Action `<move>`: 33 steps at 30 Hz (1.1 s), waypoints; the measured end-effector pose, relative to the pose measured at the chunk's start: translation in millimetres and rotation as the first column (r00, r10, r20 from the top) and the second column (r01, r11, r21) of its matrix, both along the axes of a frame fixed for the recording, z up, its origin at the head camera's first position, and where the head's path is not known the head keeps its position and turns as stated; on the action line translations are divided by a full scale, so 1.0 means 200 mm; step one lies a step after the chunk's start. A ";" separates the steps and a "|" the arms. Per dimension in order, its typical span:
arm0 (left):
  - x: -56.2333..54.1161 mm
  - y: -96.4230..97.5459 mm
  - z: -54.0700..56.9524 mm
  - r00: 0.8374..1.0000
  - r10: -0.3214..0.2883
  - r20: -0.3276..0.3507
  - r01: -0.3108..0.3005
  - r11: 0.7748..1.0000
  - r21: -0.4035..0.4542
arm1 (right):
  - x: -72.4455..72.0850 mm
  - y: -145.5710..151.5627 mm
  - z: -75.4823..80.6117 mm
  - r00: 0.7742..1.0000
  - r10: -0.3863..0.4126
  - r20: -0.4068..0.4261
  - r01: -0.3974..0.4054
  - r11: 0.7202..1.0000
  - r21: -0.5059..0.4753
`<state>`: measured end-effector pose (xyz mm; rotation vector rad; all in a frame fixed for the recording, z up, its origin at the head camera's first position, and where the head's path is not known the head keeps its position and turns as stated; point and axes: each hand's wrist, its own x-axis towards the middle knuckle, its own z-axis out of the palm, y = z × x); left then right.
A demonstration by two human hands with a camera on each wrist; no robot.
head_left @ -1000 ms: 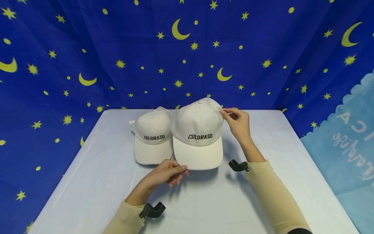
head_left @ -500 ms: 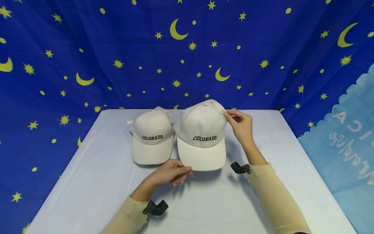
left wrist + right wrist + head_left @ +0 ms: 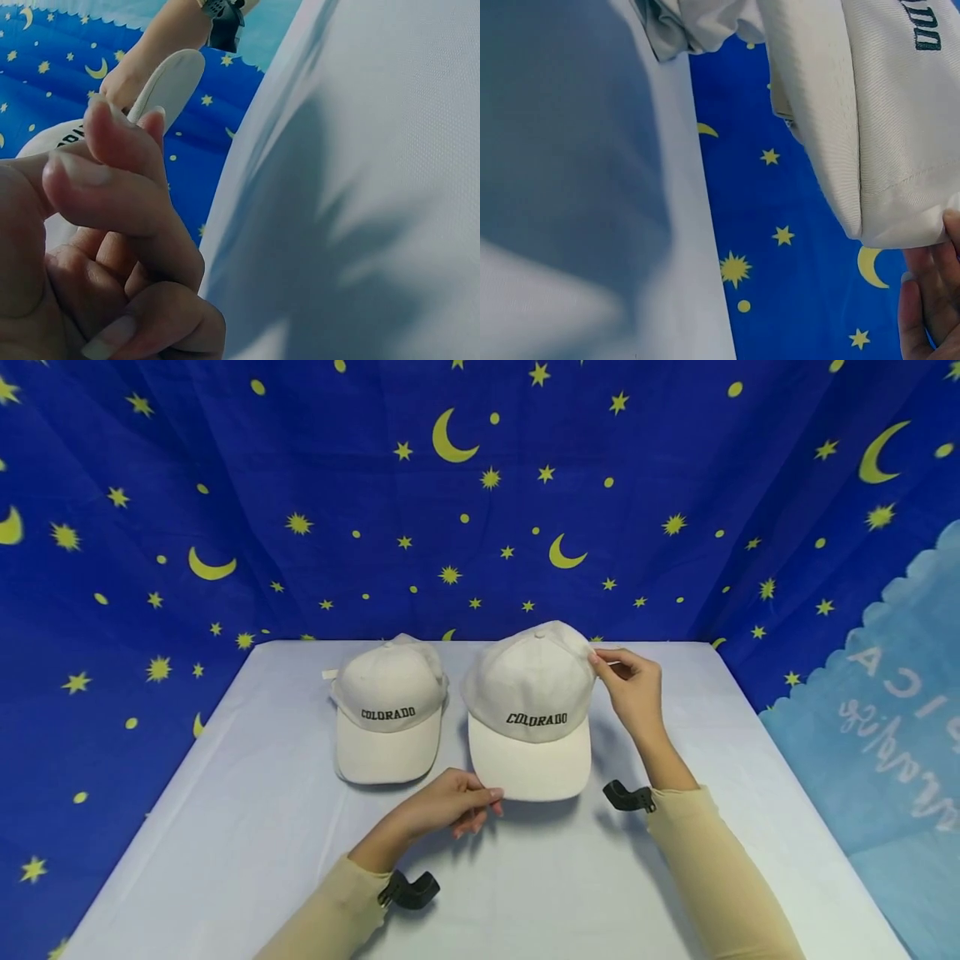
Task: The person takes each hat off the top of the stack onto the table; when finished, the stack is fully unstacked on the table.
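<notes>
A white baseball cap (image 3: 528, 768) with dark "COLORADO" lettering is held slightly above the table, its brim toward me. My left hand (image 3: 453, 803) pinches the near left edge of the brim between thumb and fingers. At the right side of the crown, my right hand (image 3: 633, 689) pinches the fabric. In the right wrist view its fingers (image 3: 930, 300) show at the edge of the held cap (image 3: 900, 135). A matching white cap (image 3: 388, 747) sits on the table to the left, with a gap between the two.
The white-covered table (image 3: 217, 827) carries both caps. Behind and to the left hangs a blue curtain (image 3: 375, 485) with yellow moons and stars. A light blue cloth (image 3: 900, 693) with white lettering hangs at the right. Each wrist wears a black mount (image 3: 411, 891).
Both hands have moved right with the held cap and slightly toward me. Its crown no longer overlaps the left cap, and a strip of table shows between them. The left cap stays in place.
</notes>
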<state>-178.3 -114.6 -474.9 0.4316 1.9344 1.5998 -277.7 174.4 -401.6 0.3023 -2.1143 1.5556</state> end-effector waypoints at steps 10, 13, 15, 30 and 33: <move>-0.02 0.09 -0.02 1.000 -0.024 -0.014 0.023 0.999 -0.035 | 0.02 0.08 -0.03 0.999 -0.044 0.030 0.045 0.999 -0.008; -0.03 0.12 -0.03 1.000 -0.027 -0.014 0.027 0.999 -0.033 | 0.02 0.10 -0.03 0.998 -0.055 0.033 0.056 0.998 -0.013; -0.04 0.14 -0.04 0.999 -0.034 -0.019 0.033 0.999 -0.026 | 0.02 0.12 -0.03 0.997 -0.075 0.034 0.076 0.997 -0.009; -0.11 0.32 -0.04 0.996 -0.085 -0.010 0.085 0.996 -0.017 | -0.04 0.31 -0.11 0.984 -0.169 0.062 0.168 0.986 0.012; -0.12 0.36 -0.04 0.996 -0.085 -0.017 0.084 0.996 -0.023 | -0.04 0.33 -0.10 0.980 -0.186 0.068 0.185 0.983 0.025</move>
